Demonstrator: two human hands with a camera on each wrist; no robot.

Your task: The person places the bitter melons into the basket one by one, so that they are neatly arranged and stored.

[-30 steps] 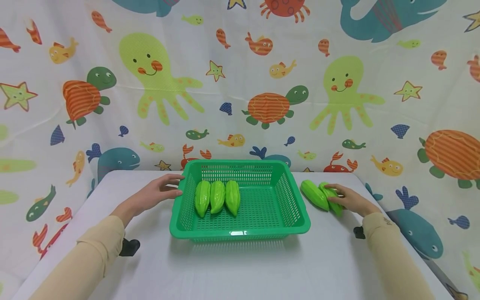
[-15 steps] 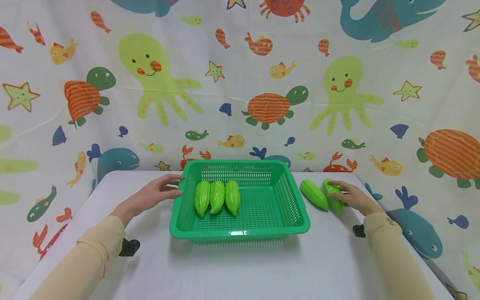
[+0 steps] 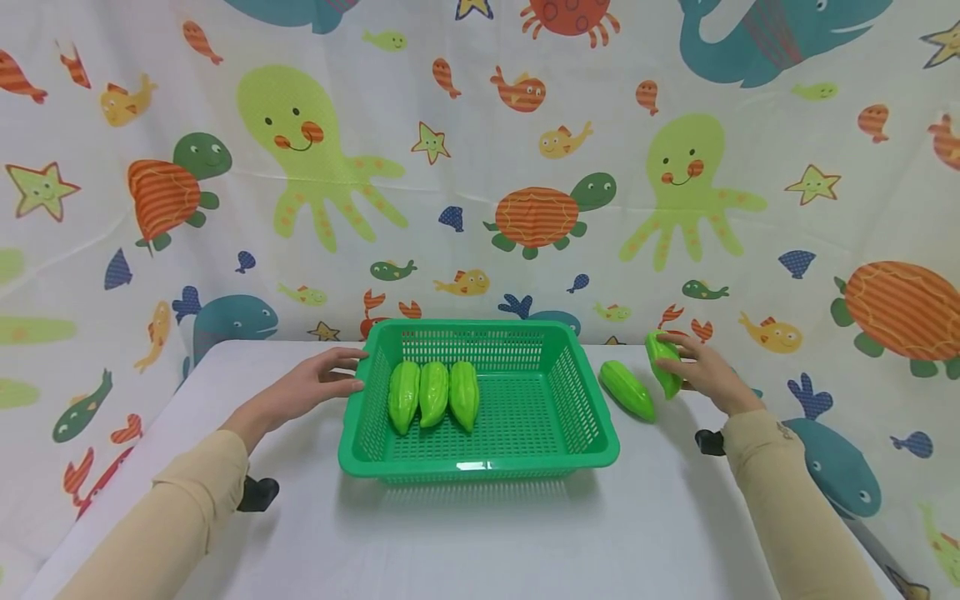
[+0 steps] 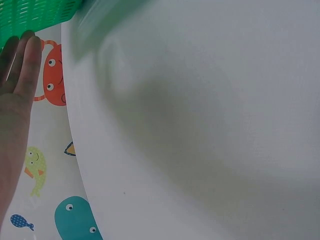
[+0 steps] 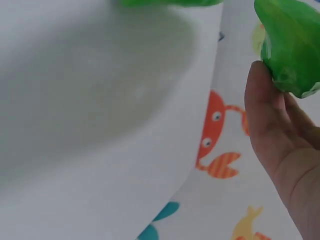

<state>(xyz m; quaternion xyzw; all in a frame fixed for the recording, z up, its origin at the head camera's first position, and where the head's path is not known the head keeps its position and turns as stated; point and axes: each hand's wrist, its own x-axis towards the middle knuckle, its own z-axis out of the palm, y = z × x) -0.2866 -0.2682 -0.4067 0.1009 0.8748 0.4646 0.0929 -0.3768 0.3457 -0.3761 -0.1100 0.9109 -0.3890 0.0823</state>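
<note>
My right hand (image 3: 707,372) holds a long, ridged green fruit (image 3: 664,364) above the far right of the table, pinched between thumb and fingers. In the right wrist view the same ridged green fruit (image 5: 294,47) shows at the upper right, above the fingers. Another ridged green fruit (image 3: 627,390) lies on the table between that hand and the green plastic basket (image 3: 495,468). Inside the basket, on its left side, three more such fruits (image 3: 434,393) lie side by side. My left hand (image 3: 311,387) rests its loosely extended fingertips at the basket's left rim and grips nothing.
The white table (image 3: 480,542) carries the basket near its back edge. Behind it hangs a curtain (image 3: 465,150) printed with sea animals. A dark wrist device (image 3: 258,494) sits under the left wrist, another (image 3: 709,442) under the right.
My right hand has lifted the ridged green fruit off the table, up and slightly back, away from the fruit beside it. The left hand and the basket stay in place.
</note>
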